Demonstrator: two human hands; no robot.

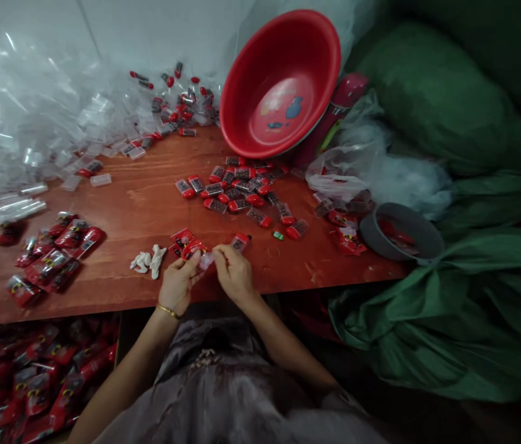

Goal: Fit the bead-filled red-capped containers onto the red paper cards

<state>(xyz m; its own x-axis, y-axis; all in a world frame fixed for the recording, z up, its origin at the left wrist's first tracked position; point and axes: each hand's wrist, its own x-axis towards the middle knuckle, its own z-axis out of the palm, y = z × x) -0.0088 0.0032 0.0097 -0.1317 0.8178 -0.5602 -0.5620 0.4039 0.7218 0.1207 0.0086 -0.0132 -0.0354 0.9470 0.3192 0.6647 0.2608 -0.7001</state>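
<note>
Near the table's front edge, my left hand [177, 287] is closed on a small red printed packet [190, 248] with a clear plastic part. My right hand [236, 275] pinches the clear plastic [206, 260] between the two hands. Just beyond the right knuckles lies a small clear box with a red end [240, 242], partly covered by the hand. Crumpled white scraps [155, 261] lie left of my left hand. A loose pile of similar red-ended boxes [242, 187] is spread farther back on the table.
Filled red packets [52, 262] lie at the left, with many more in a bin [33, 382] below. Clear plastic pieces [33, 117] are heaped at the back left. A red basin [283, 80] leans at the back. A grey bowl [367, 233] and green cloth [463, 308] stand right.
</note>
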